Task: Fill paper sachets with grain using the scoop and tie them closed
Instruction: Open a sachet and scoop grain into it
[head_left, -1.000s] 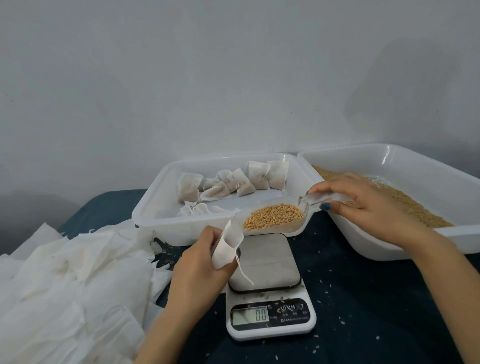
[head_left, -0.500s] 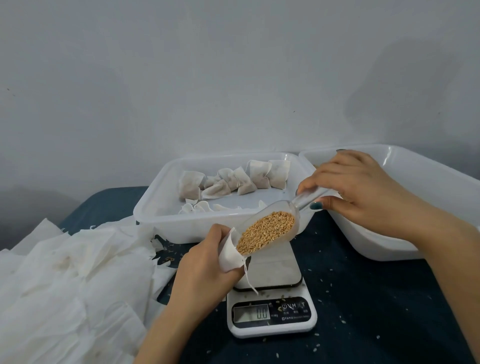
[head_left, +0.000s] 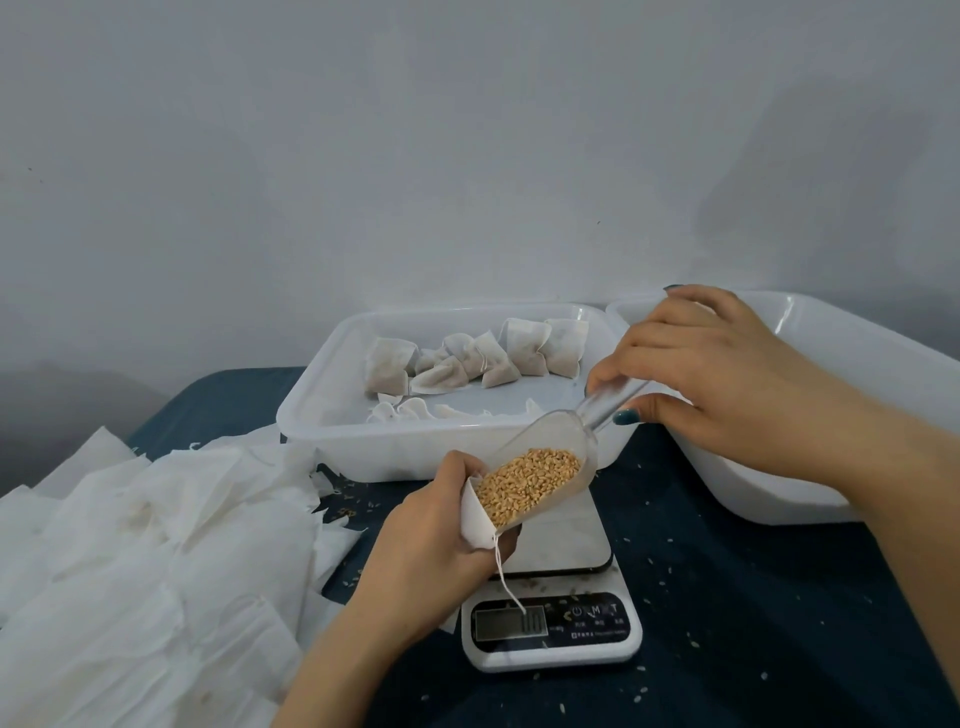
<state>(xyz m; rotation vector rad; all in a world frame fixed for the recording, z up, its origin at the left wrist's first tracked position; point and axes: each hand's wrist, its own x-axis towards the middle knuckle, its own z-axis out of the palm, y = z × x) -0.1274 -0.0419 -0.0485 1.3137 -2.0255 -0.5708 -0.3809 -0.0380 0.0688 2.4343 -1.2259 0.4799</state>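
Observation:
My left hand (head_left: 431, 540) grips an open white paper sachet (head_left: 475, 519) above the scale, its drawstring hanging down over the display. My right hand (head_left: 711, 364) holds the handle of a clear plastic scoop (head_left: 545, 457), tilted down to the left. The scoop's mouth sits in the sachet's opening. Golden grain (head_left: 527, 483) lies in the lower half of the scoop and slides toward the sachet. How much grain is inside the sachet is hidden.
A white digital scale (head_left: 556, 618) stands on the dark blue cloth. Behind it a white tray (head_left: 311, 415) holds several tied sachets (head_left: 488, 353). A second white tray (head_left: 810, 332) is at right. Empty sachets (head_left: 145, 561) are piled at left. Loose grains dot the cloth.
The scoop went from level above the scale to tilted down into the sachet. My right hand rose and moved left; my left hand lifted the sachet to meet the scoop's mouth.

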